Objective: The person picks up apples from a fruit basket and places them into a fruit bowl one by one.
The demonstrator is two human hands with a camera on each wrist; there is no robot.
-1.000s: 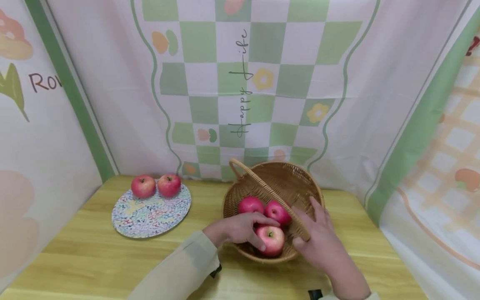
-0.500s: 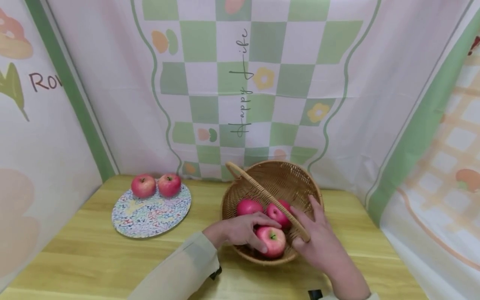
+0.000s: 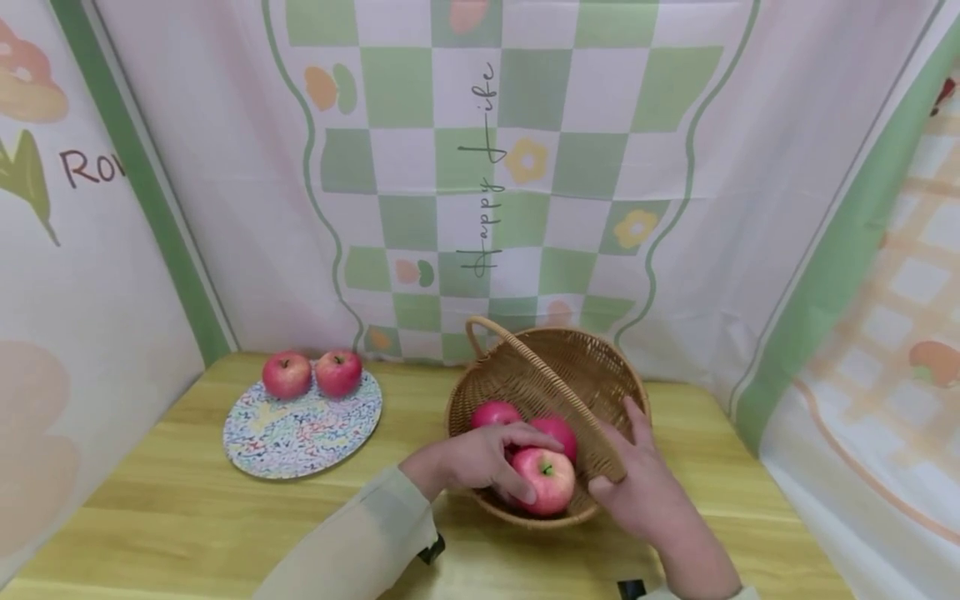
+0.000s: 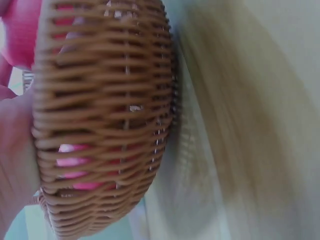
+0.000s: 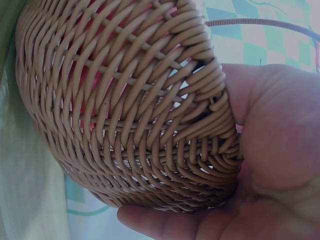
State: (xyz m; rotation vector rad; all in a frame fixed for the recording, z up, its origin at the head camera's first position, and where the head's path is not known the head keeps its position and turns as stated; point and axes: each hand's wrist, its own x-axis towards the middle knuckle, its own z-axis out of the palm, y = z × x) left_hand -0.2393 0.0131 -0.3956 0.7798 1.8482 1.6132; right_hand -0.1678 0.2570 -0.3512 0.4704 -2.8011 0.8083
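A wicker basket (image 3: 592, 367) with an arched handle (image 3: 536, 362) stands on the right half of the table. My left hand (image 3: 480, 457) reaches over its near left rim and grips a red apple (image 3: 553, 482) between thumb and fingers. Two more apples lie behind it, one at the left (image 3: 493, 413) and one in the middle (image 3: 557, 435), partly covered by hand and handle. My right hand (image 3: 647, 496) holds the basket's right rim by the handle's foot. In the right wrist view, one finger (image 5: 155, 220) lies along the basket's outer weave.
A speckled round plate (image 3: 300, 442) sits at the left of the wooden table (image 3: 172, 508), bearing two red apples (image 3: 287, 375) at its back edge. A checkered cloth backdrop (image 3: 465, 208) hangs right behind the table, and printed cloth walls stand at both sides.
The basket and its handle rocked left, then back right. The gripped apple has shifted slightly right, now overlapping more of the middle apple. Both hands keep their holds.
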